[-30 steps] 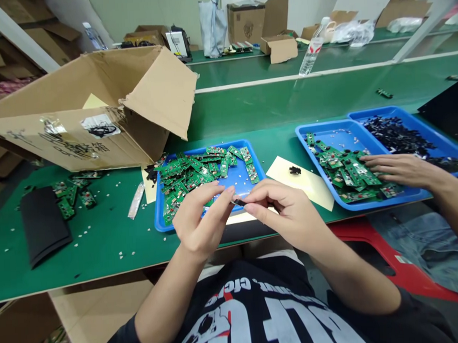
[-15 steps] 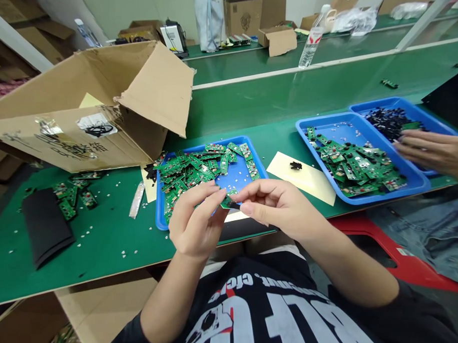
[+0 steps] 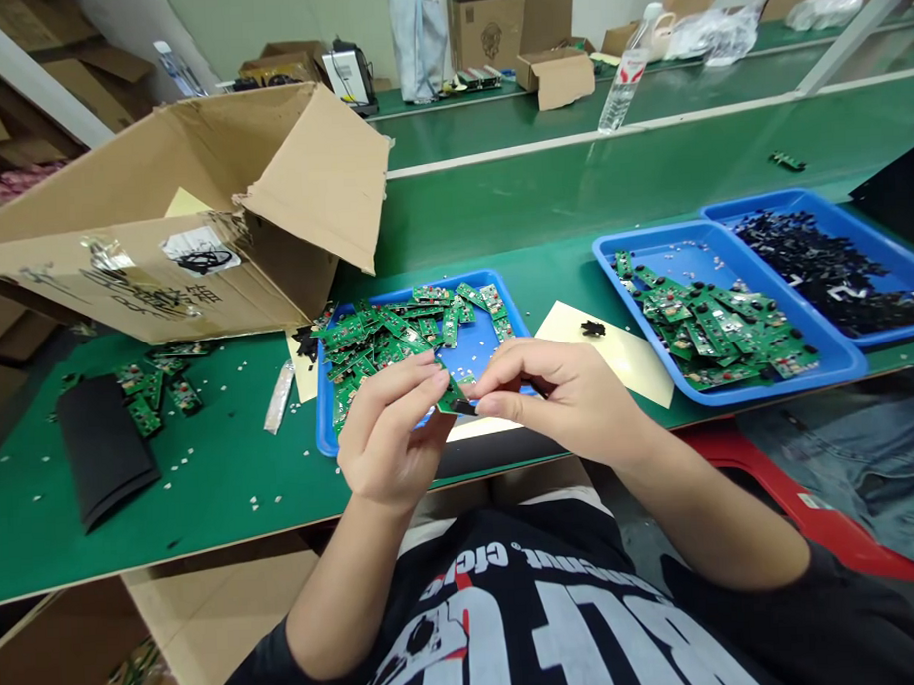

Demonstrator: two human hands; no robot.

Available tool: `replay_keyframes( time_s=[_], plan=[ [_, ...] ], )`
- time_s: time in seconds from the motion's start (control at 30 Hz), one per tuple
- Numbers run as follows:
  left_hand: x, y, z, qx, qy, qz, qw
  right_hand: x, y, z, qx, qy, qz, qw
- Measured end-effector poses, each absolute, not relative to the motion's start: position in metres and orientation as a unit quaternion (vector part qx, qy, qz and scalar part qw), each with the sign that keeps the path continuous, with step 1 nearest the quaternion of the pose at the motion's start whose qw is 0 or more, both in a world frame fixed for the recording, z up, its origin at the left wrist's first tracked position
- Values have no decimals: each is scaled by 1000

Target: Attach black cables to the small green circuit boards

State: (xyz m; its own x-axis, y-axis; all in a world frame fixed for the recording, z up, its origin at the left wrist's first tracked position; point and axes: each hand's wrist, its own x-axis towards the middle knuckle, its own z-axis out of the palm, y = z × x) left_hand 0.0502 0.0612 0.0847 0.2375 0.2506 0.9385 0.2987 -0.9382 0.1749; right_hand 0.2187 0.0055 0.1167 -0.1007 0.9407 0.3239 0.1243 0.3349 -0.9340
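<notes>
Fingers of the left hand (image 3: 389, 435) pinch a green board (image 3: 451, 395); the right hand (image 3: 568, 399) pinches a black piece (image 3: 464, 408) at its end, seemingly adjusting it, which calls for steadiness next

Green circuit board (image 3: 451, 396) tilted in the left fingers (image 3: 416, 396), black piece (image 3: 464, 408) at its near end

Items present comprise one left hand (image 3: 389, 437), one right hand (image 3: 568, 397), one held circuit board (image 3: 452, 394), three blue trays (image 3: 468, 348), one red-labelled bottle (image 3: 628, 75), one red stool (image 3: 845, 535), and piled boards (image 3: 716, 331) too overlapped to count.
</notes>
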Motion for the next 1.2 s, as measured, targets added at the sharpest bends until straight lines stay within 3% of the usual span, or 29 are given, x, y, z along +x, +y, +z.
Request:
replay_keyframes(
  time_s=[0.1,0.4,0.93,1.2],
  plan=[
    [48,62,85,-794,-169,-584,-3,221,4,119,-401,-682,334,512],
    [48,60,86,-794,-183,-580,-24,220,2,122,-424,-689,330,486],
    [52,63,89,-779,-194,-596,34,213,-6,128,-473,-660,309,495],
    [51,65,88,-783,-159,-599,43,210,-5,128,-467,-698,221,495]
  ],
)
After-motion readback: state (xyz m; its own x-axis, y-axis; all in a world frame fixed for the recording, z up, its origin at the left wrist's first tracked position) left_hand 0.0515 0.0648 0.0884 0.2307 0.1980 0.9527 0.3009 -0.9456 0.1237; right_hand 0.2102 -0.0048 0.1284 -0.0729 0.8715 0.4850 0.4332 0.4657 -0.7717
